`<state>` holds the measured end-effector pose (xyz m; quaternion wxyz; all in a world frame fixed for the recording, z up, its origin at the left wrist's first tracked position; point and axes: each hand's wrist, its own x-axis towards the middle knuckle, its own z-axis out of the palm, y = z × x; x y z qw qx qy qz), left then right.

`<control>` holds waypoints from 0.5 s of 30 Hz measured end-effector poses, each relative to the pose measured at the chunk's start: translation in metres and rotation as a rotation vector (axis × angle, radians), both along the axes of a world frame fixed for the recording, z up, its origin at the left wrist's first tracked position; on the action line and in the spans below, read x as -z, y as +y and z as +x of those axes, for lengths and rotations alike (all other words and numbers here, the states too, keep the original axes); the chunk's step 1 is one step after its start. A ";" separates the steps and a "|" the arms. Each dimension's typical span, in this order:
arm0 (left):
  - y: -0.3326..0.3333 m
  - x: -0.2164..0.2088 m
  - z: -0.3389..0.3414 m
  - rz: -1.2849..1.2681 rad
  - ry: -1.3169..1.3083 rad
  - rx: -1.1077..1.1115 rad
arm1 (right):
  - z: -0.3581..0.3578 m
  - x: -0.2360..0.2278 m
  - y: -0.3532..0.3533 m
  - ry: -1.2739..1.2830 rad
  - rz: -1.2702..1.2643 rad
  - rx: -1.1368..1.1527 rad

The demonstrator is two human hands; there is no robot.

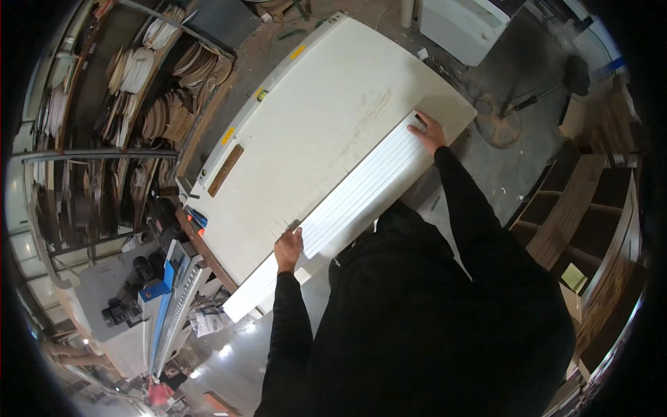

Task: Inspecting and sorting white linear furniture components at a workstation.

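A long white panel (358, 193) lies slantwise along the near edge of a pale worktable (306, 125). Thin dark lines run along its length; whether it is one grooved board or several strips side by side, I cannot tell. My left hand (287, 250) grips it towards the lower left, with its thumb on the upper face. At the far right end, my right hand (429, 133) curls over the panel, fingers on top near the end edge. The panel's lower left end sticks out past the table corner.
Along the table's far left edge lie a long spirit level (243, 118) and a brown wooden strip (226, 170). Racks of curved pieces (132, 76) stand left. A sliding machine (167, 299) is at lower left, a pedestal fan (499, 119) at right, a wooden shelf unit (566, 208) beyond.
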<state>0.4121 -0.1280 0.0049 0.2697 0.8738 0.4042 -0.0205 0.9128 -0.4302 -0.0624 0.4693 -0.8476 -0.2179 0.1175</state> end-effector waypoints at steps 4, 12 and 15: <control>-0.003 0.000 0.009 -0.022 0.053 -0.002 | 0.006 0.014 -0.004 -0.004 0.027 0.064; 0.015 0.021 -0.009 -0.198 0.017 -0.143 | -0.005 0.009 0.005 -0.059 0.090 0.059; 0.027 0.025 -0.013 -0.280 0.051 -0.166 | -0.007 0.010 0.007 -0.035 0.072 0.067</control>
